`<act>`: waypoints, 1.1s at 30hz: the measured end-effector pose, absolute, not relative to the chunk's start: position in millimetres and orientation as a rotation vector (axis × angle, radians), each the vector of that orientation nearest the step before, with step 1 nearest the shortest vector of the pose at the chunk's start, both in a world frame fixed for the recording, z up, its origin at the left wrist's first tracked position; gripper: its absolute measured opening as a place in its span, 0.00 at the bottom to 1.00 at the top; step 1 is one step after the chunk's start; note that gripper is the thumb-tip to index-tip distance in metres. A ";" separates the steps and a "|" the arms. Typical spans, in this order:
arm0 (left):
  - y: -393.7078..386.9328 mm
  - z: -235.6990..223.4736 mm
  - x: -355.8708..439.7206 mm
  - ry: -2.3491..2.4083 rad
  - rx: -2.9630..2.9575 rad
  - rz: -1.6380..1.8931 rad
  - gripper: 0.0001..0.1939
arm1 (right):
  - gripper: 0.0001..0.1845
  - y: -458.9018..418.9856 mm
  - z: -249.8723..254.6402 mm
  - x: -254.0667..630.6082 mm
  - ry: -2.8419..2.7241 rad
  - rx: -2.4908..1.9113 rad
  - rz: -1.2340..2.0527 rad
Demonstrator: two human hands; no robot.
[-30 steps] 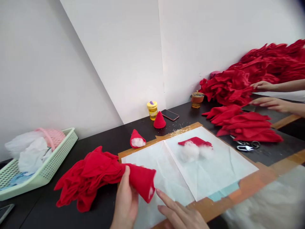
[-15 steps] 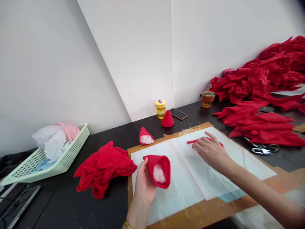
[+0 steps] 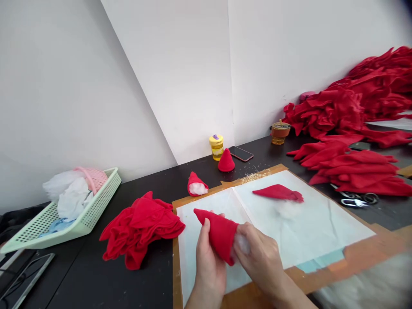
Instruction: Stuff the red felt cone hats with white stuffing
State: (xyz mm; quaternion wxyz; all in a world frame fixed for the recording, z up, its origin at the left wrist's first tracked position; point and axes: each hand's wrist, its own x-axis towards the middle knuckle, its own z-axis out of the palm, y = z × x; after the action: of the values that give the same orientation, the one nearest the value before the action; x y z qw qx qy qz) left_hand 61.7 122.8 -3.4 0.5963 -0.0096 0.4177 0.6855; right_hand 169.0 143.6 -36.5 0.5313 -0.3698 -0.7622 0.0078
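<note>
My left hand (image 3: 206, 262) grips a red felt cone (image 3: 217, 231) over the white paper sheet (image 3: 309, 223). My right hand (image 3: 257, 257) is closed on a tuft of white stuffing (image 3: 242, 243) pressed at the cone's open end. A flat red cone (image 3: 278, 192) with a wisp of stuffing beside it lies on the paper further back. A stuffed cone (image 3: 196, 185) lies on its side beyond the board, and another cone (image 3: 225, 161) stands upright near the wall.
A heap of red felt pieces (image 3: 141, 223) lies left of the board. Bigger red piles (image 3: 357, 171) fill the right. Scissors (image 3: 357, 199), a yellow jar (image 3: 216, 146), a phone (image 3: 241, 153), an amber cup (image 3: 280, 132) and a green basket (image 3: 64, 214) sit around.
My right hand left the flat cone on the paper and came back with stuffing to the cone in my left hand. That cone now points left, its opening turned to the right hand.
</note>
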 end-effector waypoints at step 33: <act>91.6 -28.3 58.4 1.114 0.660 1.385 0.35 | 0.16 128.5 -37.9 189.3 -2.061 -0.557 0.632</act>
State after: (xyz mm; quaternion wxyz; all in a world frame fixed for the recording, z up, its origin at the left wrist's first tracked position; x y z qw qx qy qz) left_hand 58.4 91.6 -28.3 0.5835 0.2827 0.4771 0.5933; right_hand 189.3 128.5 -37.9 0.4415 -0.2244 -0.8306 0.2547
